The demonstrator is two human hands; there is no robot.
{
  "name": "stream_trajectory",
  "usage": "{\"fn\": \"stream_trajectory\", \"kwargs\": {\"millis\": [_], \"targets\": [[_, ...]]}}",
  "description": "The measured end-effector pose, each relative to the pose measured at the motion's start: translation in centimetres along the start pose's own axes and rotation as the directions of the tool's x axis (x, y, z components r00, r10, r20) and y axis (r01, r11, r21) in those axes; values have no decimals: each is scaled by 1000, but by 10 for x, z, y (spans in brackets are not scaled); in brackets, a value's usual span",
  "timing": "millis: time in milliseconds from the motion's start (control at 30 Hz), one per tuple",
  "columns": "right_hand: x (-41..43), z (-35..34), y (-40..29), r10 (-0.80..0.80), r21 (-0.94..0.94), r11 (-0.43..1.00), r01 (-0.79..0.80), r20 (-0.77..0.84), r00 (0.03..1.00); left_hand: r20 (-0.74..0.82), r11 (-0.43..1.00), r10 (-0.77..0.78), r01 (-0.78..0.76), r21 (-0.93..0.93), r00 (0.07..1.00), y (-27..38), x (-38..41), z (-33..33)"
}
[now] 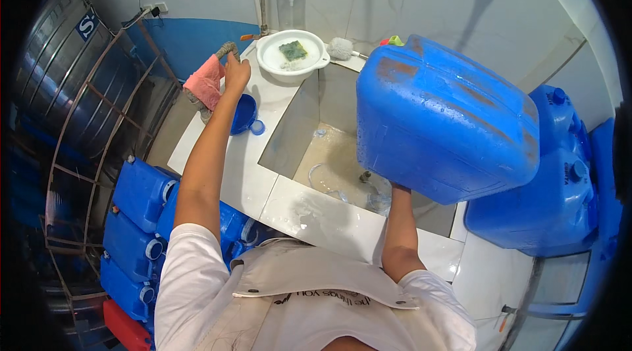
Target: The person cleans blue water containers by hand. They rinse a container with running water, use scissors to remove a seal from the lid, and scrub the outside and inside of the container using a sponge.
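A large blue plastic jerrycan [444, 119], wet and scuffed brown in patches, is held tilted above the tiled sink basin [286, 133]. My right hand [401, 192] holds it from below; the jerrycan hides the fingers, and only the wrist shows. At the counter's left end, my left hand [238, 73] grips a pink cloth [205, 82] draped over a wrapped, curved pipe [228, 48]. Beside that forearm lies a blue funnel-like plastic vessel [245, 114] with a small blue cap [257, 127].
A white basin [266, 72] of suds holds a green sponge [294, 50]. Behind it stands a pump bottle [291, 7]. A fluffy brush [340, 48] lies near the sink. Blue jerrycans stand right [528, 203] and are stacked left [133, 242], near a metal tank [74, 69].
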State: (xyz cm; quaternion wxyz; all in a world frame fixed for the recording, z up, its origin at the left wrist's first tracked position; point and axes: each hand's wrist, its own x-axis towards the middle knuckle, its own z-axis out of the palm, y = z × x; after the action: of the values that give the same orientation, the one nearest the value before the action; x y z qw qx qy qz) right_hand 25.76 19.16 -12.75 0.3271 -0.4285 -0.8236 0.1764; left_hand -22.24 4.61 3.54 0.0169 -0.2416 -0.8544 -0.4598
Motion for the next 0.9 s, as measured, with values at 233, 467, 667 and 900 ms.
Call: {"fn": "stream_trajectory", "kwargs": {"millis": [233,467,667,900], "targets": [[1,-4,-1,-3,-23,1000,2,-18,1000,48,998,-9,6,55,999,1,0,0],[1,-1,-4,-13,-29,1000,12,-19,1000,76,996,2,-8,90,997,-4,1,-9],[0,-5,1,-7,-51,999,5,-26,1000,49,981,9,-18,192,999,6,-6,-2],[1,1,-6,-22,-51,998,21,-25,999,51,960,143,-151,235,988,2,-5,-21]]}}
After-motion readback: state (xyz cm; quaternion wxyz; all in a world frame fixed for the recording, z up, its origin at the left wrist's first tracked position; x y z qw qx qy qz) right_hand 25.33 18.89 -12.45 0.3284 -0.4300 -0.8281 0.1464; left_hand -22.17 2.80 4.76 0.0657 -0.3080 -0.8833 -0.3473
